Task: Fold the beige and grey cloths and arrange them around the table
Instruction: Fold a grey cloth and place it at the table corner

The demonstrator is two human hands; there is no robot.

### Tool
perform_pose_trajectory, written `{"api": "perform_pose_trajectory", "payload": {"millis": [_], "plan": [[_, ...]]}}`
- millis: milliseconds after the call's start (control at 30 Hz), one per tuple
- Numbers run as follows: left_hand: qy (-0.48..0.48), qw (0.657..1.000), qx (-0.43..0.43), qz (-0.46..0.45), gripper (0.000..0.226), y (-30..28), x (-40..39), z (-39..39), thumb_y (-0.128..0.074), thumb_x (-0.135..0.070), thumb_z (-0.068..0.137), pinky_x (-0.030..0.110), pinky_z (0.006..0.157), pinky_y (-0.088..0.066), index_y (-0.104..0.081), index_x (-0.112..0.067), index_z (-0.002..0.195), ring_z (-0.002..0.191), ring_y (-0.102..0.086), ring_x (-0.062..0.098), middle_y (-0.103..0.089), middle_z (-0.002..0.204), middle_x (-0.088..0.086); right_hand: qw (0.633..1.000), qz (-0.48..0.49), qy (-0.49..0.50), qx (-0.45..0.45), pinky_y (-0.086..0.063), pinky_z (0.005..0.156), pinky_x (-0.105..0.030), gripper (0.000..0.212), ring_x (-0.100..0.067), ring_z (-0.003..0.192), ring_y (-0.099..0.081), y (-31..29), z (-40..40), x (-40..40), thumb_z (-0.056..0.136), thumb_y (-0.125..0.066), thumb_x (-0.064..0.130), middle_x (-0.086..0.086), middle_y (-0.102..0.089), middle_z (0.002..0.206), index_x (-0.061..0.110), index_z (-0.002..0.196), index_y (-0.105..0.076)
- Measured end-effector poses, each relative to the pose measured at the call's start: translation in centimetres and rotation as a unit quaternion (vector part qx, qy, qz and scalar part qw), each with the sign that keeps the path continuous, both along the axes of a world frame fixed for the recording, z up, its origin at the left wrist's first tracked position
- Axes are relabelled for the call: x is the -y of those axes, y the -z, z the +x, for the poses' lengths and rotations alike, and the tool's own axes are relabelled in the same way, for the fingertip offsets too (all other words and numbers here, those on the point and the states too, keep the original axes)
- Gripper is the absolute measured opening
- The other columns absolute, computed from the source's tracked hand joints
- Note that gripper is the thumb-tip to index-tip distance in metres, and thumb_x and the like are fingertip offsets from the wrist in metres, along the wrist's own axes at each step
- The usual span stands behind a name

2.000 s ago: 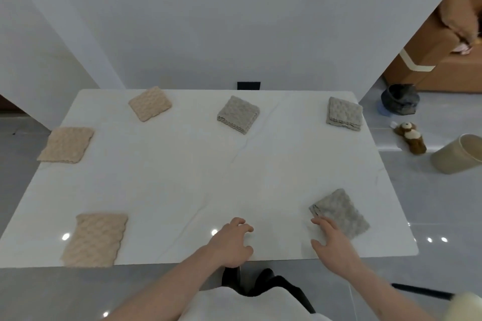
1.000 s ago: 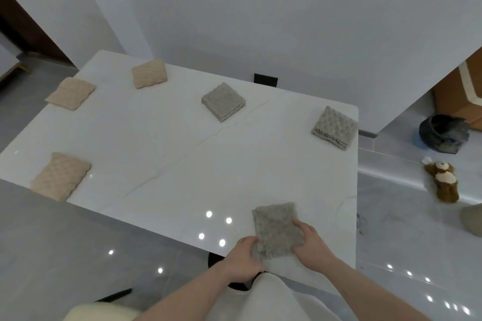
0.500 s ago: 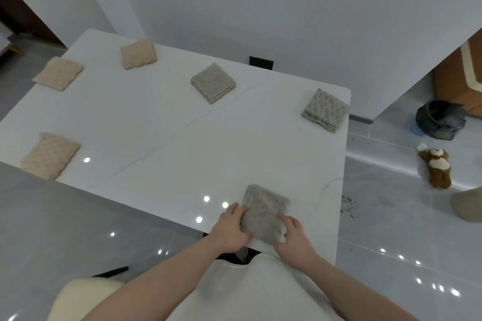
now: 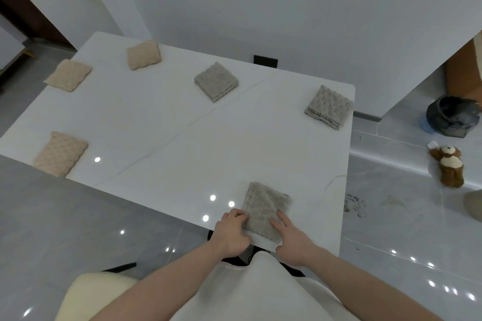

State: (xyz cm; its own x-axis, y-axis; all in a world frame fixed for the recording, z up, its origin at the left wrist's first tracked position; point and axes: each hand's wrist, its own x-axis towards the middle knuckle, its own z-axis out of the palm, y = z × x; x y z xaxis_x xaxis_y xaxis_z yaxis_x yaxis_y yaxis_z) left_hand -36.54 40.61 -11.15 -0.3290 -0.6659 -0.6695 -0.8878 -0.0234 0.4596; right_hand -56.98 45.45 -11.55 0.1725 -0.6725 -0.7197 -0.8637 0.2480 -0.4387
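Where the white marble-look table meets the person's body, a folded grey cloth lies at the near edge; the left hand curls its fingers on the cloth's left border, apparently pinching it, while the right hand presses extended fingers on top. Two more grey cloths and three beige cloths ring the tabletop. Glossy grey floor tiles, a plush bear and white walls surround it
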Motion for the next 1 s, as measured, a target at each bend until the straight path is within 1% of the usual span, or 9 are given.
{"api": "perform_pose_trajectory", "payload": {"millis": [100,233,300,433,567,633,767,867,1000], "plan": [[0.014,1.000,0.024,0.003,0.060,0.2,0.1,0.7,-0.058,-0.028,0.083,0.031,0.109,-0.033,-0.051,-0.022,0.143,0.130,-0.040,0.020,-0.043,0.143,-0.006,1.000,0.002,0.005,0.009,-0.041,0.104,-0.026,0.081,-0.019,0.147,-0.032,0.0,-0.4,0.0,0.084,-0.051,0.012,0.011,0.009,0.167,0.025,0.159,-0.021],[0.048,0.998,0.039,-0.025,0.063,0.1,0.5,1.0,-0.057,-0.029,0.080,0.031,0.105,-0.035,-0.049,-0.026,0.143,0.128,-0.042,0.020,-0.044,0.138,-0.007,0.991,-0.128,0.006,-0.042,-0.042,0.103,-0.030,0.070,-0.022,0.136,-0.036,-0.8,-0.9,0.6,0.085,-0.051,0.015,0.003,-0.014,0.162,0.033,0.150,-0.034],[0.055,0.996,0.023,-0.068,0.066,-0.2,1.0,0.6,-0.057,-0.024,0.077,0.030,0.102,-0.038,-0.047,-0.028,0.142,0.126,-0.043,0.019,-0.042,0.138,-0.008,0.983,-0.164,-0.027,-0.076,-0.036,0.111,-0.035,0.072,-0.024,0.138,-0.028,-1.0,-1.1,1.4,0.084,-0.051,0.018,0.001,-0.011,0.163,0.034,0.151,-0.031],[0.106,0.987,-0.006,-0.121,0.074,-0.6,2.2,-1.0,-0.059,-0.025,0.080,0.035,0.111,-0.033,-0.037,-0.030,0.150,0.140,-0.032,0.021,-0.025,0.158,-0.004,0.987,-0.109,-0.064,-0.096,-0.026,0.120,-0.043,0.082,-0.025,0.153,0.003,-0.4,-1.2,2.8,0.090,-0.054,0.025,0.000,0.015,0.166,0.030,0.159,-0.011],[0.197,0.973,0.037,-0.117,0.088,0.6,3.3,-2.6,-0.061,-0.034,0.087,0.042,0.123,-0.018,-0.015,-0.022,0.161,0.153,-0.012,0.024,-0.001,0.170,0.001,0.991,-0.036,-0.072,-0.110,-0.016,0.123,-0.051,0.088,-0.024,0.153,0.018,0.8,-1.0,3.4,0.096,-0.052,0.037,-0.001,0.025,0.164,0.027,0.160,0.007],[0.223,0.966,0.065,-0.111,0.090,1.2,3.9,-3.2,-0.057,-0.039,0.092,0.047,0.126,-0.010,-0.004,-0.019,0.162,0.156,-0.003,0.024,0.006,0.170,0.001,0.990,-0.015,-0.078,-0.117,-0.010,0.123,-0.054,0.090,-0.026,0.152,0.022,1.2,-0.8,3.4,0.097,-0.051,0.040,-0.002,0.030,0.163,0.026,0.159,0.012],[0.251,0.956,0.120,-0.096,0.081,2.2,4.7,-3.8,-0.041,-0.038,0.102,0.051,0.126,-0.001,0.010,-0.016,0.161,0.157,0.007,0.024,0.014,0.170,0.001,0.990,-0.001,-0.076,-0.119,-0.007,0.122,-0.056,0.092,-0.028,0.151,0.024,1.6,-0.7,3.7,0.097,-0.050,0.044,-0.002,0.033,0.161,0.024,0.158,0.015],[0.267,0.947,0.167,-0.063,0.089,2.5,5.3,-4.0,-0.046,-0.036,0.101,0.052,0.126,-0.001,0.016,-0.014,0.160,0.156,0.009,0.028,0.018,0.169,0.002,0.990,0.004,-0.075,-0.119,-0.006,0.123,-0.056,0.093,-0.028,0.151,0.022,1.8,-1.0,4.2,0.097,-0.050,0.046,0.000,0.033,0.161,0.026,0.158,0.016],[0.266,0.942,0.199,-0.044,0.102,2.7,5.2,-4.5,-0.058,-0.023,0.095,0.050,0.127,-0.004,0.023,-0.014,0.157,0.155,0.014,0.031,0.026,0.166,0.001,0.989,0.004,-0.082,-0.124,-0.006,0.123,-0.056,0.093,-0.026,0.152,0.022,2.1,-1.4,4.4,0.097,-0.050,0.046,0.001,0.035,0.160,0.027,0.157,0.018]]}}
